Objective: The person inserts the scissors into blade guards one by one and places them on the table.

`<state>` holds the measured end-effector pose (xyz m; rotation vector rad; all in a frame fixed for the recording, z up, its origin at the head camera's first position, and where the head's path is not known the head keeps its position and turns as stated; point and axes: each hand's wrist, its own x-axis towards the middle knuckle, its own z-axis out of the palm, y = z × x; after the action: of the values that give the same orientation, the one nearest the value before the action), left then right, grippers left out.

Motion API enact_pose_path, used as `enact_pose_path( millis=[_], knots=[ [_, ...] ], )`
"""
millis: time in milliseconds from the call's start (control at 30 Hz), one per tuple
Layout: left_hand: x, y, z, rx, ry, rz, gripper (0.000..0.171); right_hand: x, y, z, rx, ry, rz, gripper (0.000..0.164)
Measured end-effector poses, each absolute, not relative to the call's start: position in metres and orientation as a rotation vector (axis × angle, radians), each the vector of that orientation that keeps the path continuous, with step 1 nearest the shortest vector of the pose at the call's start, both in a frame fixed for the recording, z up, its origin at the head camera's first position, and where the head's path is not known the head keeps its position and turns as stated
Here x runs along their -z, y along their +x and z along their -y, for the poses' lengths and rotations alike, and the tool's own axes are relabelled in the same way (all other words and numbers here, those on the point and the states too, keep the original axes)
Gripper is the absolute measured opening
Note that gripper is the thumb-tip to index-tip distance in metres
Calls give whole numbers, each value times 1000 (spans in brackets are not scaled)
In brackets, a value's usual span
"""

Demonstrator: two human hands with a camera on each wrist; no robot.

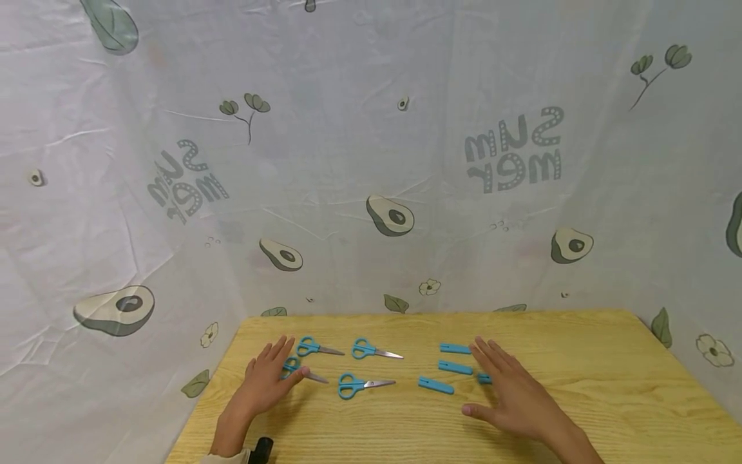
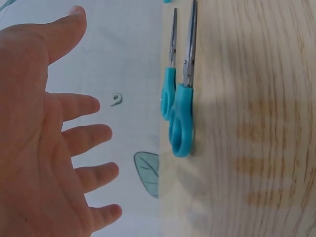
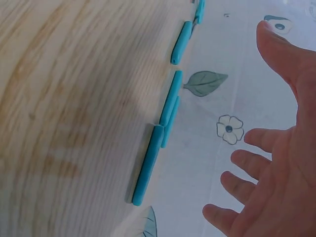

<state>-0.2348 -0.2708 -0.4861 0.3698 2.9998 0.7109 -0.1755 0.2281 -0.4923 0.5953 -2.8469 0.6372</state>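
Note:
Several scissors with blue handles lie on the left half of the table, blades pointing right. My left hand (image 1: 263,381) hovers with spread fingers over the leftmost pair of scissors (image 1: 291,367), partly covering it. In the left wrist view, that palm (image 2: 29,148) holds nothing, beside scissors (image 2: 182,118). Other scissors (image 1: 350,385) lie in front, with two pairs behind, including scissors (image 1: 364,348). Right of them are several blue blade covers, such as one cover (image 1: 436,385). My right hand (image 1: 513,394), fingers extended and holding nothing, partly hides the rightmost cover (image 1: 484,379); a cover (image 3: 148,168) shows in the right wrist view.
The wooden table (image 1: 608,374) extends well to the right of the covers. A pale cloth (image 1: 348,161) printed with avocados hangs behind it and along both sides. A dark object (image 1: 262,450) sits at my left wrist by the sleeve (image 1: 226,458).

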Motion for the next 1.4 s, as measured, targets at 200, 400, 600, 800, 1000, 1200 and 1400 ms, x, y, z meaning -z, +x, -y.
enact_pose_path(
  millis=[200,400,600,800,1000,1200,1400],
  knots=[
    [491,-237,275,-738,382,-2995,84,498,-175,-226,-622,587,2857,108],
    [494,-241,280,-726,424,-3016,83,499,-177,-225,-586,583,2848,108],
    [495,-246,282,-730,447,-3050,82,499,-179,-227,-554,573,2844,109],
    [499,-248,285,-737,471,-3080,83,499,-179,-230,-540,570,2840,108],
    [501,-252,290,-716,543,-3123,84,498,-182,-225,-577,575,2833,109],
    [495,-261,290,-774,546,-3125,84,497,-186,-219,-565,608,2809,108],
    [487,-267,296,-778,599,-3179,82,499,-189,-220,-610,617,2834,109]
  ],
)
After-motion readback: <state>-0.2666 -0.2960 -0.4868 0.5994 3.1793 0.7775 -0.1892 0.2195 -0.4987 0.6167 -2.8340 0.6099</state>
